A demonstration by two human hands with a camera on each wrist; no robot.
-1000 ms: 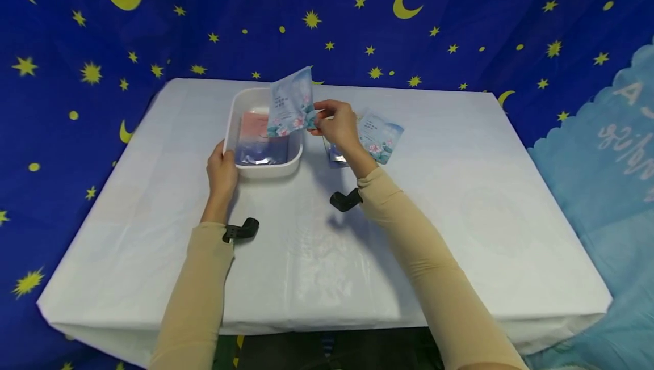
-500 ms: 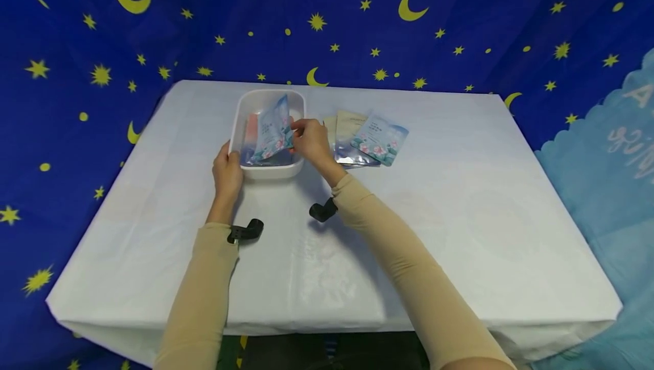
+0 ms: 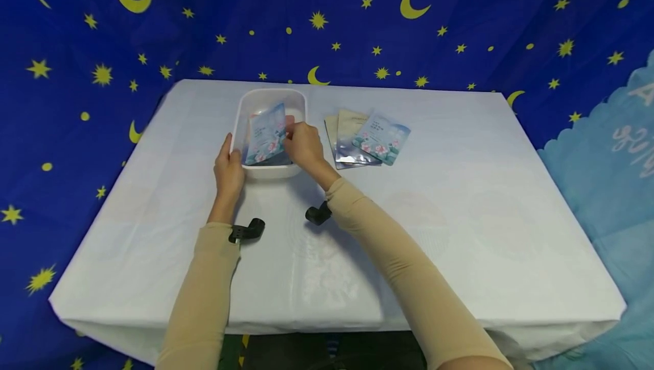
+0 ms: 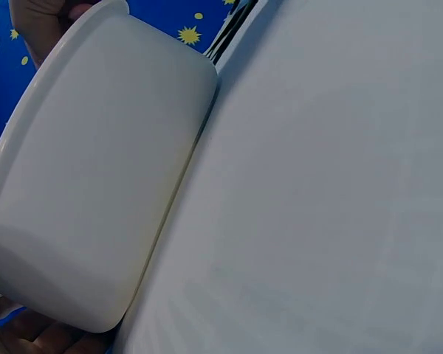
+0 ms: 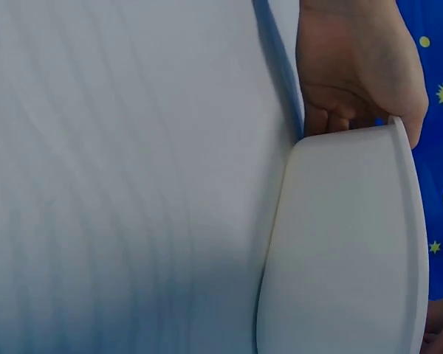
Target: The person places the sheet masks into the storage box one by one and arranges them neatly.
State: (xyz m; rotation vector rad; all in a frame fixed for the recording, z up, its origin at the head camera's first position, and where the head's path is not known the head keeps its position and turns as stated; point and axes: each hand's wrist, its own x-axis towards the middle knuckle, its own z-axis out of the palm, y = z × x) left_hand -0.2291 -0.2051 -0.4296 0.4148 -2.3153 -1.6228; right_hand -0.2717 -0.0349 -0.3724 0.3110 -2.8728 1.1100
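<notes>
A white plastic tub (image 3: 271, 173) stands at the back left of the table. My left hand (image 3: 228, 174) grips its left side, fingers along the outer wall and thumb by the rim; the right wrist view also shows this left hand (image 5: 362, 63) against the tub wall (image 5: 340, 236). Inside the tub a light-blue floral sheet mask packet (image 3: 267, 136) leans tilted, and my right hand (image 3: 305, 147) pinches its right edge. Beneath it lies a pink and silvery packet (image 3: 290, 120), mostly covered. The right fingertips are partly hidden.
Right of the tub lie two cream and silver packets (image 3: 351, 142), overlapped by another blue floral packet (image 3: 383, 137). White cloth covers the table (image 3: 327, 279). A blue star-patterned curtain (image 3: 352, 18) hangs behind.
My right hand has moved left and down, bringing the blue floral packet from above the tub's right rim into the tub. The left hand stays at the tub's side.
</notes>
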